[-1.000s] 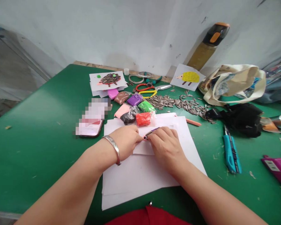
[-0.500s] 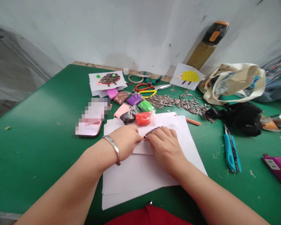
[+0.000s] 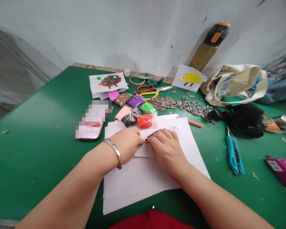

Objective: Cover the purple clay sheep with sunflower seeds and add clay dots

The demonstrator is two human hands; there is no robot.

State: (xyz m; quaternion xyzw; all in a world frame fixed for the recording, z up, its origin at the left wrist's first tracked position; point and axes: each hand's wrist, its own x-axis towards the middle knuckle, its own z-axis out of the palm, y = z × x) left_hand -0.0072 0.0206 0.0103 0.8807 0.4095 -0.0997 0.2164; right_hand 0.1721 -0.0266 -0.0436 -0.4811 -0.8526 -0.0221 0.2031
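My left hand (image 3: 128, 144), with a silver bangle at the wrist, has its fingers curled and a fingertip at the left edge of a small figure (image 3: 147, 139). Pink, black and seed-like parts of this figure show between my hands; the rest is covered. My right hand (image 3: 166, 149) lies bent over its right side, fingers together, and what they hold is hidden. Beneath is a small white sheet (image 3: 143, 152) on larger white paper (image 3: 138, 184). Just above sit a red clay packet (image 3: 145, 121) and a black one (image 3: 129, 119).
Sunflower seeds (image 3: 164, 103), scissors (image 3: 149, 92) and a seed hedgehog picture (image 3: 108, 81) lie farther back. A phone (image 3: 90, 124) is at left. Rightward are a blue cutter (image 3: 234, 154), a black bag (image 3: 246, 121), a cream tote (image 3: 240, 98) and a bottle (image 3: 208, 46).
The whole view has shifted slightly. My hands keep nearly the same place and pose at the small figure.
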